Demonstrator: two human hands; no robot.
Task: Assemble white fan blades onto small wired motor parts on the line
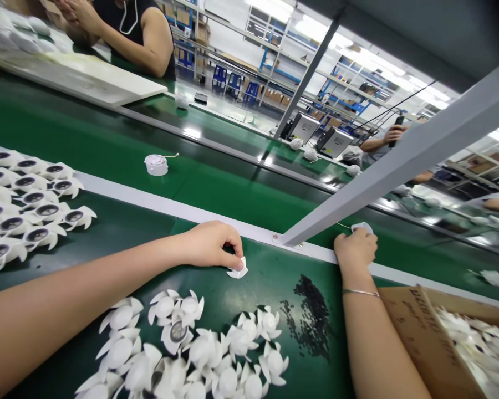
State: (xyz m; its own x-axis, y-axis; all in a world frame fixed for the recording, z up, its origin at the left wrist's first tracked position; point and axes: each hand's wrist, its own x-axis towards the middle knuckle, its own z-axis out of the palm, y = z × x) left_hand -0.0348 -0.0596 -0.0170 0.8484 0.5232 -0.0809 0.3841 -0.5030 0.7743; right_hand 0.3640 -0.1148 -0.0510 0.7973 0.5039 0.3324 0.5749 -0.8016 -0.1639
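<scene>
My left hand (212, 244) rests on the green table with its fingers curled over a small white fan impeller (238, 270), pressing it to the surface. My right hand (355, 247) is closed round a small round white part (362, 226) at the edge of the conveyor belt; a bracelet sits on that wrist. A loose heap of white fan impellers (199, 349) lies just in front of me, and a patch of tiny black bits (311, 316) is spread between my arms.
Neat rows of impellers (29, 205) lie at the left. A cardboard box (428, 338) of white parts stands at the right. One white round unit (156, 164) rides the green belt (233, 188). A grey slanted beam (399, 166) crosses overhead. Other people work opposite.
</scene>
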